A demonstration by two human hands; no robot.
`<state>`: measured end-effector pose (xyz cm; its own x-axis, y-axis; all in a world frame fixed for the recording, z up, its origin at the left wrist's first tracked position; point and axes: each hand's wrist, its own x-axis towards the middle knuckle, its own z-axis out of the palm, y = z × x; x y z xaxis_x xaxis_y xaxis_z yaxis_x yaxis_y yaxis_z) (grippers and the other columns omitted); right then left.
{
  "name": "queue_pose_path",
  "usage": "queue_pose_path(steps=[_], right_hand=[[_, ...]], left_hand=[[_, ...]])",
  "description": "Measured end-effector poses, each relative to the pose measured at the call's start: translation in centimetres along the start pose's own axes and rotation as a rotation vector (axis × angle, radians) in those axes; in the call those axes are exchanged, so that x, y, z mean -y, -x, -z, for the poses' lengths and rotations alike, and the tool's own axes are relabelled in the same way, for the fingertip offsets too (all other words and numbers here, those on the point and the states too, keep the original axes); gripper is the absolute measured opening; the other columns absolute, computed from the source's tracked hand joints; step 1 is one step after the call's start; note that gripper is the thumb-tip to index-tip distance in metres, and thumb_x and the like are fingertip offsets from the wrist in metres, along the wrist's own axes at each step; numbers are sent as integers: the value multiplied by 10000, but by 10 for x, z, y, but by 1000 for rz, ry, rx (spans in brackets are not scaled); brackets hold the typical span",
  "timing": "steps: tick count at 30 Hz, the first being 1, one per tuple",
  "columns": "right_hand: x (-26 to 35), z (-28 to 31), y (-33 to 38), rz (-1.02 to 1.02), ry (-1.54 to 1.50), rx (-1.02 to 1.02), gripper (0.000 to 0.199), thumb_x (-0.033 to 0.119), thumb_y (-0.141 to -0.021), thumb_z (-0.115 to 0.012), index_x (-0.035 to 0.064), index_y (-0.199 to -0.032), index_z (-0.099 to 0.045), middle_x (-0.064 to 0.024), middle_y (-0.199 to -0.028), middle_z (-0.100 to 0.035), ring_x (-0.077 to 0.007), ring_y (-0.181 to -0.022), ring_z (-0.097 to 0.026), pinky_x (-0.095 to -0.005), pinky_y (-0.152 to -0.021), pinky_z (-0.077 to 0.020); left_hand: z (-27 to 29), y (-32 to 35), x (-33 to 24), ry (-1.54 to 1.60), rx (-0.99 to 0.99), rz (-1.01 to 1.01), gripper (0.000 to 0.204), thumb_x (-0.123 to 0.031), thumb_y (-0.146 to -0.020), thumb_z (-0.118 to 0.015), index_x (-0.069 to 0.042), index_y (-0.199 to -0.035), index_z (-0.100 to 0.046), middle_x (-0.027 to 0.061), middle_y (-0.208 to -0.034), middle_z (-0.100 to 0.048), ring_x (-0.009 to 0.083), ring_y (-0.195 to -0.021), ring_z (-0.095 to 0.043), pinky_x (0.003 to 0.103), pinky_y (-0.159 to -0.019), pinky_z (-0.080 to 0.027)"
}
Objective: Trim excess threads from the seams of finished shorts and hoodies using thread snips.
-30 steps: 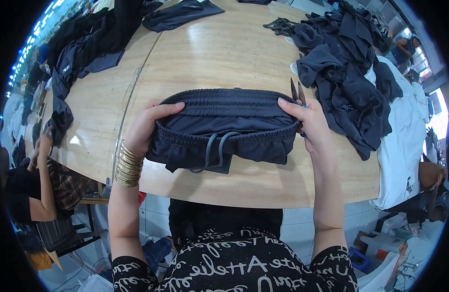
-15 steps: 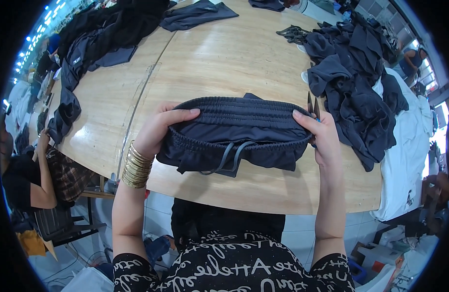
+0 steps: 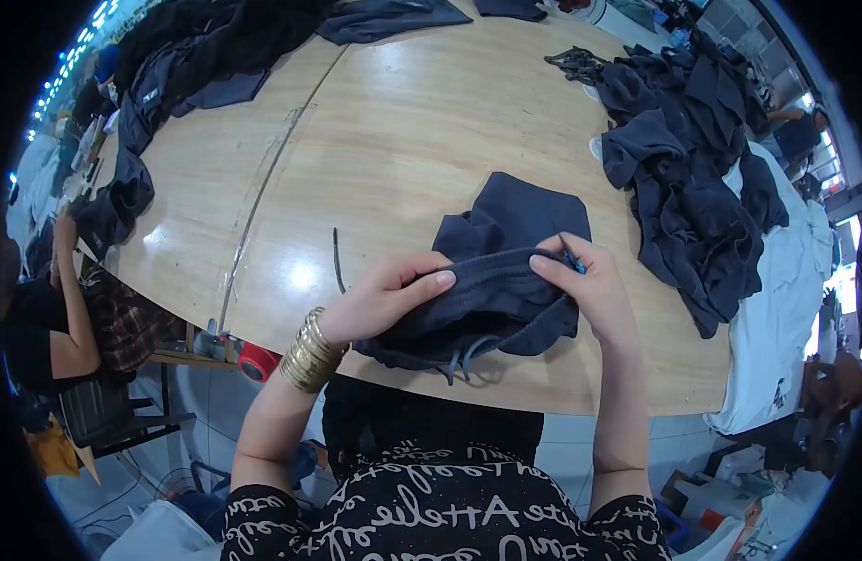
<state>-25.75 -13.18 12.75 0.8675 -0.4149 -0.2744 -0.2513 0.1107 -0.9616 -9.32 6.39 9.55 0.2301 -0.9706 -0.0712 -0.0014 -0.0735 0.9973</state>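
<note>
Both hands are working a pair of dark shorts (image 3: 506, 271) at the near edge of the wooden surface (image 3: 394, 140), right in front of the person. Left hand (image 3: 384, 299), w/ gold bangles (image 3: 311, 351) on the wrist, is clenching the waistband from the left, thumb on top. Right hand (image 3: 590, 285) is pinching the band from the right; its fingers (image 3: 553, 266) are grasping the fabric, and a small blue tool seems tucked in them, too small to tell what. Waistband is bunched between the hands, not stretched; drawcord ends are hanging over the surface edge below. Rest of the shorts is lying crumpled behind the hands.

Step in hand, as I judge it: checking or trimming along the waistband, gathering it bit by bit. Next move prob. calls for feeding more band through w/ the left while the right holds its pinch steady, keeping the cord clear.

A loose cord (image 3: 337, 262) is lying just left of the shorts. A pile of dark garments (image 3: 693, 178) is sitting well apart to the right, another pile (image 3: 169, 84) far left.
</note>
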Motion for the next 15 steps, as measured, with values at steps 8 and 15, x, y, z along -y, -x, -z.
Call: queue_pose_path(steps=[8, 15], right_hand=[[6, -46, 40, 376, 423, -303, 236, 43, -818, -657, 36, -1038, -572, -40, -870, -579, -111, -714, -529, -229, -678, -444], [11, -52, 57, 317, 667, -179, 304, 201, -806, -700, 79, -1052, -569, -34, -824, -596, -161, -697, -559, -288, -649, -442]], left_hand=[[-9, 14, 0, 152, -106, 18, 270, -245, -971, -496, -21, -825, -534, -63, -707, -461, 22, -681, -392, 197, -617, -362], [-14, 13, -6, 131, -125, 27, 267, -234, -964, -511, -39, -782, -513, -68, -698, -440, 20, -667, -367, 193, -600, -342]])
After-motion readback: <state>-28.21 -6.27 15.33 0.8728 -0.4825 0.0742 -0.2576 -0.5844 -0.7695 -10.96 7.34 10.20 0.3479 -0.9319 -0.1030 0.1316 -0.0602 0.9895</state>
